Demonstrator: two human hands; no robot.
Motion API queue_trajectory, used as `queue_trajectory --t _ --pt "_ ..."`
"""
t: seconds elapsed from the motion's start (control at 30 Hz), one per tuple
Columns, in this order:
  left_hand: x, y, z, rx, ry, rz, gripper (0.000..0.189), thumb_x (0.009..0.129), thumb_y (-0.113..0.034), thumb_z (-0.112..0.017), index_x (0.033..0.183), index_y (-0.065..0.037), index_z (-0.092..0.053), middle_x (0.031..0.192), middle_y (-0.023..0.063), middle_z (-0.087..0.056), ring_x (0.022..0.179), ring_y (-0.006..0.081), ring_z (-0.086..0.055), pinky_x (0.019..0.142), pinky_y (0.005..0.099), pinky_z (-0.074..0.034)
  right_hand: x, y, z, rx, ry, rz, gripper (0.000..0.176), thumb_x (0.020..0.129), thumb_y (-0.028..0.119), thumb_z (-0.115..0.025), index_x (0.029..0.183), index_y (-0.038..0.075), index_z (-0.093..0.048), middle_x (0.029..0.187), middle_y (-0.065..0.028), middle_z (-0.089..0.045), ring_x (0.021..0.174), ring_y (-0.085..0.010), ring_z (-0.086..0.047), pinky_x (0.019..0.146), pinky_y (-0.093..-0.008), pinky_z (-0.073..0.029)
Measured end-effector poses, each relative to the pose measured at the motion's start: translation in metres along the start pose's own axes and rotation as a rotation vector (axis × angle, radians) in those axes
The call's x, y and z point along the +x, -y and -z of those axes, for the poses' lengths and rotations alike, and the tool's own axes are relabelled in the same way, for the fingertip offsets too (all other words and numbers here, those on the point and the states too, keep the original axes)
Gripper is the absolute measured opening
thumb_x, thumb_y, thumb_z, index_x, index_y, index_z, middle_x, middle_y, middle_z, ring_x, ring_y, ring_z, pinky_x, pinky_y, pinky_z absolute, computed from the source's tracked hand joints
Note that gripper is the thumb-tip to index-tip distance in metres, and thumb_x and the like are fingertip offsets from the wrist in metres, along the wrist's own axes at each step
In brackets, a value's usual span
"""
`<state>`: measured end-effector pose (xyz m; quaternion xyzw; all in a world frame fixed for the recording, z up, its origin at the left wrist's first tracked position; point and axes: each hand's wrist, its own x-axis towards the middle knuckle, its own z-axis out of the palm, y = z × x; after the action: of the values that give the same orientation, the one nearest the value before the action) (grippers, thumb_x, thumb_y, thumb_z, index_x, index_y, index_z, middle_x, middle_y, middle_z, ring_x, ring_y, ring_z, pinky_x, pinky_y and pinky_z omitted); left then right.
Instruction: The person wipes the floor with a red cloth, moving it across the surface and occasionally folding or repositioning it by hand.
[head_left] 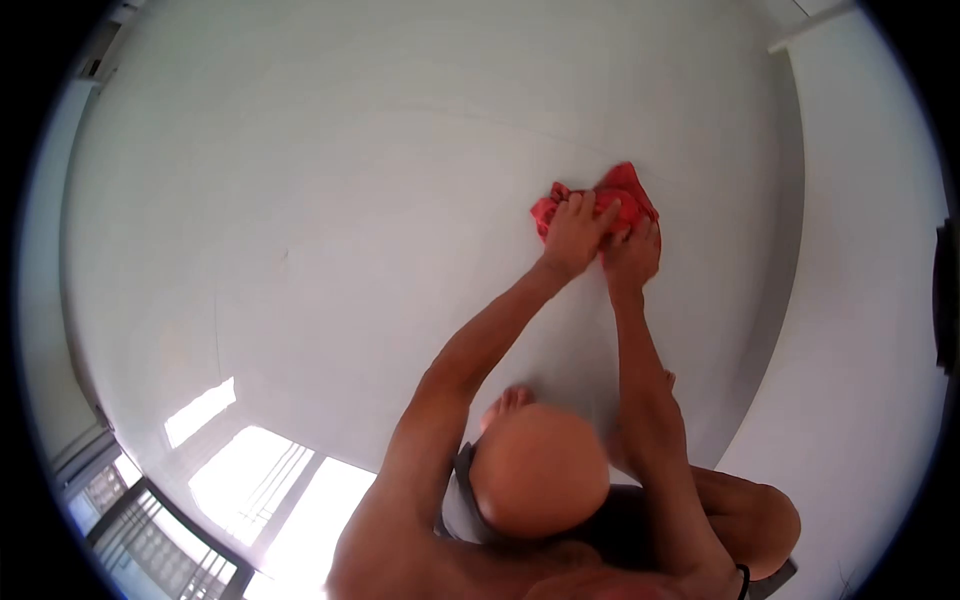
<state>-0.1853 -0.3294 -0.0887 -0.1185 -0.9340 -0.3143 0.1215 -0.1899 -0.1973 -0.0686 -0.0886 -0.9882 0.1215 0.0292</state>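
Note:
A crumpled red cloth (pixel 627 185) lies on the pale, smooth floor (pixel 330 190), right of the middle of the view. My left hand (pixel 577 236) presses on its left side, fingers bent over the fabric. Close beside it, my right hand (pixel 634 256) grips the near right part, with red folds showing around the fingers. Both arms reach forward from my crouched body. The hands cover part of the cloth, so its full shape is hidden.
My bent knee (pixel 540 470) and a bare foot (pixel 508 402) are close below my arms. A white wall (pixel 860 290) runs along the right. At the lower left stands a dark-framed window or door (pixel 165 545), and bright light reflects off the floor near it.

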Motion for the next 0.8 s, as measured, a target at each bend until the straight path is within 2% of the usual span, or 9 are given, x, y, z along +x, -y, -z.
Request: queue_trajectory --t 0.1,0.13,0.23,0.27,0.4,0.43,0.6,0.63,0.8 --pt "0.004 0.062 0.027 0.19 -0.221 0.12 0.058 0.089 -0.015 -0.072 0.146 -0.016 -0.064 0.13 0.0173 -0.061 0.118 0.0365 -0.057 0.106 0.0518 -0.046 0.034 0.056 -0.053 0.033 -0.146 0.35 0.058 0.1 0.03 -0.061 0.145 -0.007 -0.055 0.147 -0.0344 -0.057 0.116 -0.0498 -0.065 0.097 -0.0581 -0.054" --pt "-0.002 0.084 0.046 0.288 -0.283 0.171 0.057 0.088 -0.017 -0.073 0.145 -0.017 -0.065 0.129 0.0169 -0.061 0.119 0.0362 -0.058 0.108 0.0529 -0.046 0.035 0.093 -0.054 0.095 -0.062 0.399 0.06 0.101 0.031 -0.061 0.145 -0.009 -0.055 0.147 -0.0362 -0.056 0.113 -0.051 -0.066 0.095 -0.0608 -0.054" --pt "-0.045 0.166 0.106 0.449 -0.36 0.271 0.06 0.086 -0.02 -0.076 0.145 -0.02 -0.065 0.125 0.0163 -0.063 0.116 0.0378 -0.059 0.1 0.0547 -0.049 0.012 0.209 -0.055 0.084 -0.108 0.613 0.038 0.087 0.019 -0.068 0.115 -0.007 -0.072 0.137 -0.0313 -0.063 0.109 -0.0448 -0.068 0.081 -0.0526 -0.059" --pt "-0.061 0.181 0.135 0.517 -0.361 0.29 0.061 0.085 -0.017 -0.076 0.145 -0.019 -0.065 0.122 0.016 -0.064 0.115 0.0379 -0.059 0.099 0.0528 -0.049 0.008 0.232 -0.071 0.092 -0.067 0.837 0.041 0.086 0.02 -0.069 0.118 -0.006 -0.071 0.139 -0.0314 -0.062 0.105 -0.0422 -0.069 0.074 -0.0539 -0.06" --pt "-0.134 0.201 0.175 0.541 -0.44 0.666 0.048 0.094 -0.024 -0.077 0.141 -0.018 -0.07 0.121 0.016 -0.063 0.114 0.0383 -0.058 0.095 0.0511 -0.051 -0.066 0.306 -0.083 0.243 0.064 0.804 0.062 0.083 0.024 -0.073 0.137 -0.004 -0.065 0.151 -0.0312 -0.057 0.103 -0.0368 -0.067 0.07 -0.0593 -0.055" --pt "-0.142 0.194 0.174 0.582 -0.455 0.71 0.048 0.095 -0.027 -0.076 0.142 -0.018 -0.069 0.123 0.0165 -0.062 0.114 0.0389 -0.058 0.094 0.0505 -0.052 -0.071 0.304 -0.069 0.178 0.108 0.865 0.068 0.081 0.025 -0.077 0.142 -0.003 -0.063 0.152 -0.0306 -0.056 0.097 -0.032 -0.069 0.069 -0.0523 -0.056" --pt "-0.135 0.17 0.196 0.597 -0.486 0.873 0.05 0.096 -0.028 -0.076 0.145 -0.02 -0.068 0.124 0.018 -0.058 0.11 0.0397 -0.056 0.092 0.0506 -0.051 -0.077 0.315 -0.033 0.085 0.125 0.973 0.073 0.077 0.025 -0.083 0.14 -0.004 -0.061 0.15 -0.0324 -0.056 0.075 -0.0251 -0.071 0.063 -0.0412 -0.057" --pt "-0.106 0.148 0.268 0.603 -0.489 0.856 0.05 0.096 -0.025 -0.075 0.145 -0.019 -0.067 0.122 0.0177 -0.058 0.109 0.0397 -0.056 0.094 0.051 -0.049 -0.07 0.361 0.032 0.068 0.123 0.972 0.071 0.078 0.024 -0.082 0.139 -0.005 -0.061 0.149 -0.0328 -0.057 0.075 -0.0259 -0.072 0.062 -0.0419 -0.057" --pt "-0.066 0.115 0.268 0.552 -0.466 0.512 0.054 0.093 -0.024 -0.073 0.147 -0.019 -0.065 0.116 0.0197 -0.061 0.108 0.0406 -0.057 0.098 0.053 -0.045 -0.04 0.323 0.059 0.141 0.001 0.856 0.046 0.089 0.018 -0.069 0.128 -0.006 -0.063 0.141 -0.0327 -0.062 0.076 -0.0343 -0.076 0.064 -0.0468 -0.063"
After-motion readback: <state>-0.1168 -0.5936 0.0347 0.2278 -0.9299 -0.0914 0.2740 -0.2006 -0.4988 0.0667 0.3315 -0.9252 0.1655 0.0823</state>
